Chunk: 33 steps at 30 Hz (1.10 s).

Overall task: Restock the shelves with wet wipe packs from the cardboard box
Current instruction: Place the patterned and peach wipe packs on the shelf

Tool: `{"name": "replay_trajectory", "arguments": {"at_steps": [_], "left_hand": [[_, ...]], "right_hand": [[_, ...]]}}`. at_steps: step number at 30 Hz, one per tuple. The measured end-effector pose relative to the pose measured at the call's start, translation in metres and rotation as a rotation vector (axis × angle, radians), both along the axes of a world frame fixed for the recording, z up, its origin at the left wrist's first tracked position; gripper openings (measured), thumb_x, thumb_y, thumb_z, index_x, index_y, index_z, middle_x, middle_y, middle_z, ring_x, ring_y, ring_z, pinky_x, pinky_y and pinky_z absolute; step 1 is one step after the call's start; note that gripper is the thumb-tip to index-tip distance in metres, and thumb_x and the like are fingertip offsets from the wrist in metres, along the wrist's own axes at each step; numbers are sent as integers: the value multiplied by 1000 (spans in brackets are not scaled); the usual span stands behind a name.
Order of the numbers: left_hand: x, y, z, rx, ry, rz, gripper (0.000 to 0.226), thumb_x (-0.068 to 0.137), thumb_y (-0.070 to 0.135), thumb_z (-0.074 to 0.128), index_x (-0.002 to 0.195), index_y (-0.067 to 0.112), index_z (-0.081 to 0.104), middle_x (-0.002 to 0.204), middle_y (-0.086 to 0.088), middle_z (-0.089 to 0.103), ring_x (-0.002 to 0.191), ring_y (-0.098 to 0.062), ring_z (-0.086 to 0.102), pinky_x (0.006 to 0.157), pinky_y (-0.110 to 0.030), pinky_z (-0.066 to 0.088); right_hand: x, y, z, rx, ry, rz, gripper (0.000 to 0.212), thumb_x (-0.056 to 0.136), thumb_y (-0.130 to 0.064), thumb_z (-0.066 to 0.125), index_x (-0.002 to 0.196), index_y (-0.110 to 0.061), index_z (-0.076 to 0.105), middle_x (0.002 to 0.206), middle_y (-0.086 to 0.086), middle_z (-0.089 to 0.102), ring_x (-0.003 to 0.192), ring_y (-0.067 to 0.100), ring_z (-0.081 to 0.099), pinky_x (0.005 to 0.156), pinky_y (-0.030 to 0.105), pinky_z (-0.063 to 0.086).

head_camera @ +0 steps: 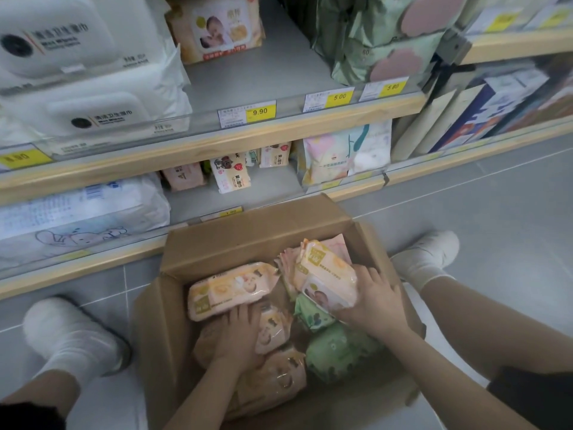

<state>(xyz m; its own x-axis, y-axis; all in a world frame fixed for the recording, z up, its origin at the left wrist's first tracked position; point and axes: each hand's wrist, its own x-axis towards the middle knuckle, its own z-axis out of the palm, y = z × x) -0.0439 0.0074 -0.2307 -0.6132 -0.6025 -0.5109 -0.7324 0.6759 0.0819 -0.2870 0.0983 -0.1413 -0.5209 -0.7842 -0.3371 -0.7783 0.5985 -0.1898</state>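
An open cardboard box [217,243] stands on the floor between my feet, holding several wet wipe packs in peach and green wrappers. My left hand [238,333] reaches into the box and grips the near edge of a long peach pack [226,288] that lies across the left side. My right hand [372,296] grips another peach pack [325,274], tilted up at the right side of the box. Green packs [335,352] lie under my right wrist. One matching peach pack [217,26] stands at the back of the middle shelf [279,72].
White wipe packs [77,72] fill the shelf's left, green packs [381,35] its right. The lower shelf [273,187] holds small packs at the back. Yellow price tags [260,111] line the wooden shelf edges. My white shoes [71,333] flank the box on grey tile.
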Motion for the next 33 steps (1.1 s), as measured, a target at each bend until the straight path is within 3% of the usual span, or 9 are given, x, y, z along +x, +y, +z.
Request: {"name": "replay_trajectory", "arguments": {"at_steps": [4,7,14,18,22,27,33], "left_hand": [[-3,-6,3,50,-21,-16,89,71,47,68,141,18,22,138,-8,37,123,-26,40,101,-37,38],[-3,-15,14,131,15,3,86,71,42,69,140,20,24,140,-5,38,127,-24,39,102,-35,38],[8,-22,86,205,194,84,98,71,50,66,148,31,9,140,-6,42,123,-26,47,95,-32,41],[20,-35,146,133,314,121,83,64,62,65,134,32,33,124,2,56,113,-20,53,84,-28,40],[34,-57,207,32,414,154,84,51,74,50,123,34,38,113,6,56,99,-14,52,78,-30,44],[55,-106,251,-104,528,171,74,59,56,66,124,31,42,107,3,61,96,-19,58,75,-31,48],[65,-155,272,-151,680,243,78,53,69,57,114,22,53,99,7,64,89,-17,60,73,-31,47]], "right_hand": [[-1,-2,3,-6,-18,-2,82,60,-66,66,128,-32,34,120,-10,48,115,16,46,96,42,36],[-5,-3,10,-12,-90,-19,83,56,-61,72,125,-32,35,116,-9,49,112,16,48,93,40,41],[-11,-11,57,-96,-186,1,87,50,-56,77,125,-33,38,113,-6,55,107,19,52,89,40,47],[-21,-24,103,-226,-170,46,89,50,-49,82,127,-30,42,104,-10,52,105,17,53,82,32,46],[-28,-60,161,-321,6,192,92,52,-52,79,131,-27,40,113,-3,54,106,22,51,84,38,46],[-23,-127,214,-465,117,343,94,57,-51,77,137,-35,29,126,2,52,116,29,46,88,45,42],[-18,-213,235,-492,351,499,87,65,-53,74,138,-38,28,117,7,51,110,31,45,91,45,36]]}}
